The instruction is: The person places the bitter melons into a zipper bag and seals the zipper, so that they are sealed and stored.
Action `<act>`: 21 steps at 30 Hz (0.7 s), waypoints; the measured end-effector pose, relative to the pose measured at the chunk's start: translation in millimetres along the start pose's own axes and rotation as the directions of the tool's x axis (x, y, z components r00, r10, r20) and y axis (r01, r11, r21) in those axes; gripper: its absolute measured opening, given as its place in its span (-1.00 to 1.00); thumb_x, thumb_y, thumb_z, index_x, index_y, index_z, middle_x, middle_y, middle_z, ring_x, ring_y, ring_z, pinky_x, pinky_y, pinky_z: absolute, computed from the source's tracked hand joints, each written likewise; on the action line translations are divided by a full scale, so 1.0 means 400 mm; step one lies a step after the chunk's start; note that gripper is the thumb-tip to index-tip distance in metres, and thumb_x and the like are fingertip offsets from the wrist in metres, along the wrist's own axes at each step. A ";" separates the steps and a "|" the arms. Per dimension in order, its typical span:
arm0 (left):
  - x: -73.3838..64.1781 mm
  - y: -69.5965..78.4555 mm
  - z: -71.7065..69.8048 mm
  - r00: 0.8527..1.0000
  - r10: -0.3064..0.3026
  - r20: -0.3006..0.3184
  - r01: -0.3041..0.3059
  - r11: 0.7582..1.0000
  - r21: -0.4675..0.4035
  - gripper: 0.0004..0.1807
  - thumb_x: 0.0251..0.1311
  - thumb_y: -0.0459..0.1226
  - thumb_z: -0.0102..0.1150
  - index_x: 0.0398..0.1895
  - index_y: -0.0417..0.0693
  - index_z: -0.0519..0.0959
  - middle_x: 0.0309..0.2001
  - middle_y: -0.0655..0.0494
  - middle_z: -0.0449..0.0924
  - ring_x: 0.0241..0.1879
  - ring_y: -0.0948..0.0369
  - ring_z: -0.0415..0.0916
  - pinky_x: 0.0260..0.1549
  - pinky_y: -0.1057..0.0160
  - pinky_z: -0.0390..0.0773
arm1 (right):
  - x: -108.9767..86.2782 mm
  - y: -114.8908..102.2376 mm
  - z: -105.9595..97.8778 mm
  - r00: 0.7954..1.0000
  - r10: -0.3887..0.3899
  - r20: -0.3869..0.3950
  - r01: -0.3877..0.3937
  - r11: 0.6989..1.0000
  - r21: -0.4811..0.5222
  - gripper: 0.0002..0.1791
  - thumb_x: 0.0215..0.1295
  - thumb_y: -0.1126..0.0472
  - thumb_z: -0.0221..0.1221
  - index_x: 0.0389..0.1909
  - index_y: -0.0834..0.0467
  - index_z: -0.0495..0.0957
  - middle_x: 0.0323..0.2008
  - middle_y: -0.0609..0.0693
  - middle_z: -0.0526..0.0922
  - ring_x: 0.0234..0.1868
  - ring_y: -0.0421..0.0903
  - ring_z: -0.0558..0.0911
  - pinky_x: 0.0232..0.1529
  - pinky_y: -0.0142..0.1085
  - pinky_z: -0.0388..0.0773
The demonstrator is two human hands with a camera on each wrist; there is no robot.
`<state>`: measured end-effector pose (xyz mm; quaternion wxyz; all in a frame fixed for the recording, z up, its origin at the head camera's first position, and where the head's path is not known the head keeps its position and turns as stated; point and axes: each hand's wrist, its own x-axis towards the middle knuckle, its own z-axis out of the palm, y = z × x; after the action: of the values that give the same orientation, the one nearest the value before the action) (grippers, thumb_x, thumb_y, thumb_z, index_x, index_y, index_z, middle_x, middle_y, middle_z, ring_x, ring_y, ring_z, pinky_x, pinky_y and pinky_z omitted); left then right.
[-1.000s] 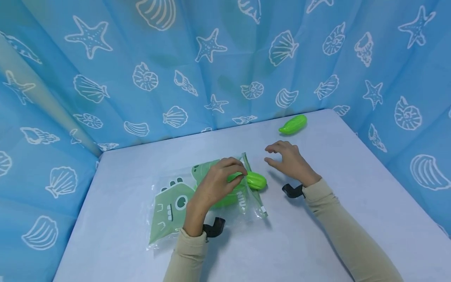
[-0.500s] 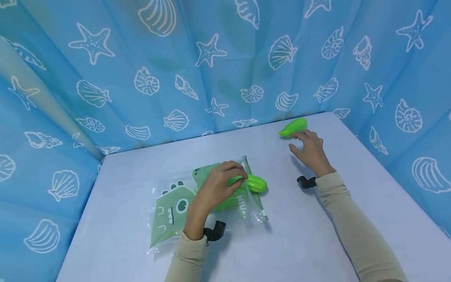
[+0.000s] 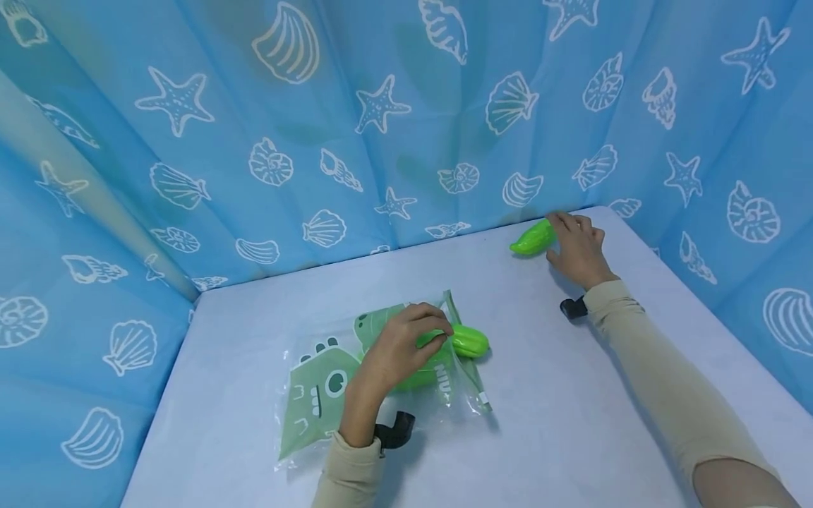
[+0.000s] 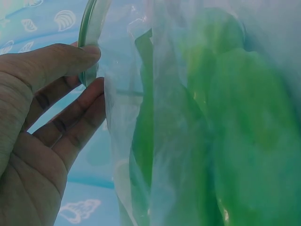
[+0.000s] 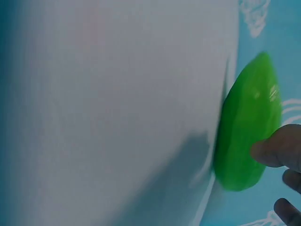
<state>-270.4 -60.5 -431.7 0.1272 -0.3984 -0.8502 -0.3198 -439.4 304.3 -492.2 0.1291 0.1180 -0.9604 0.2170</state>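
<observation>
My left hand (image 3: 406,342) pinches the mouth edge of a clear zip bag (image 3: 317,402) printed with green cartoon monsters. Close up in the left wrist view, the green zip strip (image 4: 89,28) runs between thumb and fingers. Inside the bag lie green shapes, blurred by the plastic; a glossy ridged green toy vegetable (image 3: 470,342) pokes out of its mouth. At the far right, my right hand (image 3: 578,250) reaches over another green toy vegetable (image 3: 533,238), pointed at one end. In the right wrist view its thumb overlaps this vegetable (image 5: 240,122), with other fingertips spread beside it.
A white-covered table (image 3: 540,423) bears everything. Blue curtains (image 3: 406,127) with white shells and starfish hang along its back and sides. The far vegetable lies close to the back edge. Black wrist cameras (image 3: 394,430) sit at both cuffs.
My right hand has moved from beside the bag, away and to the right, to the far vegetable. The left hand stays at the bag's mouth. The view has shifted slightly.
</observation>
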 end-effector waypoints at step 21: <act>-0.003 -0.008 0.002 0.997 -0.067 0.037 0.067 0.998 0.015 -0.88 0.26 -0.42 0.32 -0.20 -0.08 0.73 -0.04 0.11 0.61 -0.02 0.21 0.53 -0.04 0.33 0.56 | 0.090 0.079 0.000 0.986 -0.050 0.162 0.060 0.996 -0.058 -0.30 0.25 0.28 0.35 0.40 0.23 0.35 0.41 0.29 0.29 0.37 0.34 0.14 0.10 0.31 0.11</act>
<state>-272.0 -62.1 -434.1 0.1030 -0.3748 -0.8674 -0.3106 -482.1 326.1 -493.5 0.0612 0.1576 -0.9703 0.1730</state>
